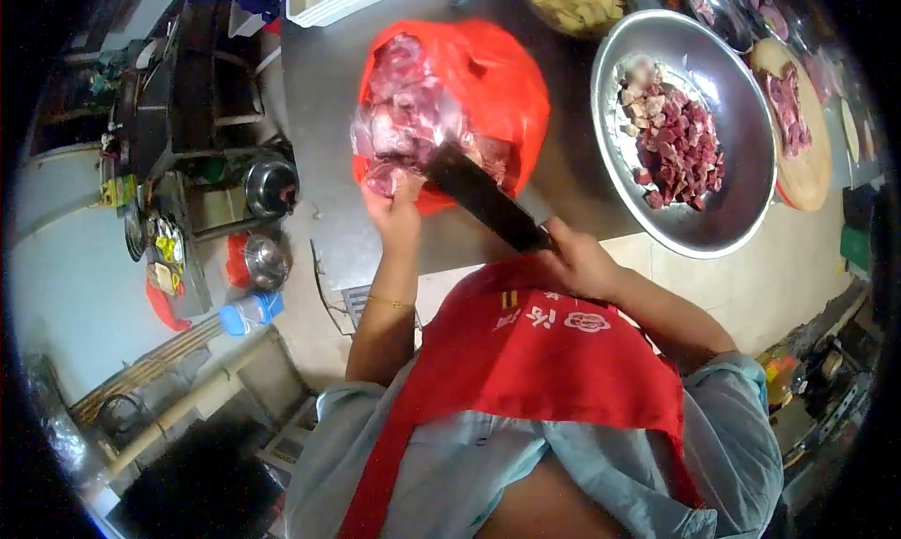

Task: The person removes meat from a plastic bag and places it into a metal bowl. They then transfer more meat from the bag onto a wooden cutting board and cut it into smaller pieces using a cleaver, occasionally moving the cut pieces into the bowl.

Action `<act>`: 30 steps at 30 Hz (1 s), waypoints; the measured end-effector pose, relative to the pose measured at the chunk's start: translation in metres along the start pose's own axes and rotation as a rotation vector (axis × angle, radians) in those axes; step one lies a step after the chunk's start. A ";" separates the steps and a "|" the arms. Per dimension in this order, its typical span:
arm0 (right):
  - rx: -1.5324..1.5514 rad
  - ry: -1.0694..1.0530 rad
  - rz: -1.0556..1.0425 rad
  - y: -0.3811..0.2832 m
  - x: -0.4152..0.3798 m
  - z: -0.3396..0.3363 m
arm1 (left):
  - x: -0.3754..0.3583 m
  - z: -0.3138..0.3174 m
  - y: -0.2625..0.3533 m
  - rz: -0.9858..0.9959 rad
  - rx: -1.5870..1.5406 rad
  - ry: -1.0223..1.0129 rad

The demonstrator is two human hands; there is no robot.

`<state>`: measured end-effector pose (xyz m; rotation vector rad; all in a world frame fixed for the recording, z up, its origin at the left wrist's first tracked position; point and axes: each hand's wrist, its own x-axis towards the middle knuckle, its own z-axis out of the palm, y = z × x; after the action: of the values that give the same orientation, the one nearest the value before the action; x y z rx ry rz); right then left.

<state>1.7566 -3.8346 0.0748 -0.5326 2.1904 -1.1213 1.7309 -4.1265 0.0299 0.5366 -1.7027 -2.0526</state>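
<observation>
A red plastic bag (511, 65) lies open on the metal table, with large pieces of raw meat (399, 117) in it. At the bag's lower left edge, my left hand (399, 206) is closed on a piece of the meat. My right hand (582, 262) grips a dark, wide-bladed cleaver (483, 197) by its handle. The blade points up and left, and its tip end is against the meat near my left hand. The exact contact is blurred.
To the right stands a big steel bowl (751, 201) with cubed meat (680, 145). Beyond it, an oval wooden board (815, 164) bears a meat strip. A bowl of yellowish slices (577, 4) and a white tray (324, 4) are at the back.
</observation>
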 end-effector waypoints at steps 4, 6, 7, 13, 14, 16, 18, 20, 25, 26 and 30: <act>-0.096 0.033 -0.034 -0.014 0.019 0.009 | 0.002 -0.012 -0.017 0.052 0.014 -0.020; -0.133 0.033 -0.044 -0.033 0.042 0.013 | -0.009 -0.003 -0.004 0.011 -0.062 -0.031; -0.121 0.048 -0.064 -0.051 0.058 0.011 | -0.011 0.004 0.001 0.025 -0.039 0.001; -0.223 0.040 -0.104 -0.084 0.098 0.016 | -0.003 -0.012 0.005 -0.036 -0.085 0.115; -0.217 0.014 -0.056 -0.084 0.083 0.009 | 0.001 -0.019 0.005 -0.073 -0.153 0.094; -0.246 0.031 -0.055 -0.048 0.048 0.019 | 0.003 -0.020 0.006 -0.119 -0.245 0.159; -0.258 0.007 -0.014 -0.046 0.044 0.022 | -0.001 -0.014 0.019 -0.143 -0.265 0.323; -0.253 -0.034 0.081 -0.065 0.062 0.026 | -0.007 -0.006 0.031 -0.154 -0.276 0.357; -0.346 0.039 0.040 -0.085 0.117 0.051 | -0.020 -0.022 0.019 -0.191 -0.313 0.300; -0.358 0.030 0.050 -0.087 0.117 0.049 | -0.023 -0.029 0.024 -0.255 -0.366 0.299; -0.354 0.001 0.082 -0.077 0.071 0.031 | -0.031 -0.076 0.015 -0.441 -0.541 0.262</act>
<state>1.7312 -3.9379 0.0998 -0.5840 2.4022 -0.6927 1.7993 -4.1744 0.0324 0.9996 -0.8737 -2.4765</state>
